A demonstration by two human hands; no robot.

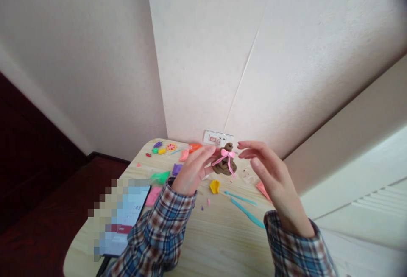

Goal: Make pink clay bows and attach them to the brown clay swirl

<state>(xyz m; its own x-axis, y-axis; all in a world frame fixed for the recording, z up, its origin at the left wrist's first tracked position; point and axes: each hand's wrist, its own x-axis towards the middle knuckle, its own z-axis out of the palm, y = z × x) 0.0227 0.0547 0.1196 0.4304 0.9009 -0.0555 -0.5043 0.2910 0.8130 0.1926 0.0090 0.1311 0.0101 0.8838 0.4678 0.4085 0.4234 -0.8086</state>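
Observation:
A coiled brown clay figure (225, 167) with a pointed top is held up above the table, its left side in the fingers of my left hand (194, 170). A pink clay bow (227, 154) with two long tails lies across its front. Just to the right, my right hand (270, 167) has its fingers apart and curved, holding nothing and not touching the figure. Below the figure is a lump of yellow clay (215, 186). Two turquoise modelling tools (246, 211) lie on the table between my forearms.
On the wooden table (219, 243), a tablet-like screen (122, 222) lies at left. Green clay in a bag (160, 178), purple clay (177, 169) and pink clay (153, 196) sit nearby. Small fruit-shaped pieces (162, 151) lie at the back left. A wall socket (218, 137) is behind.

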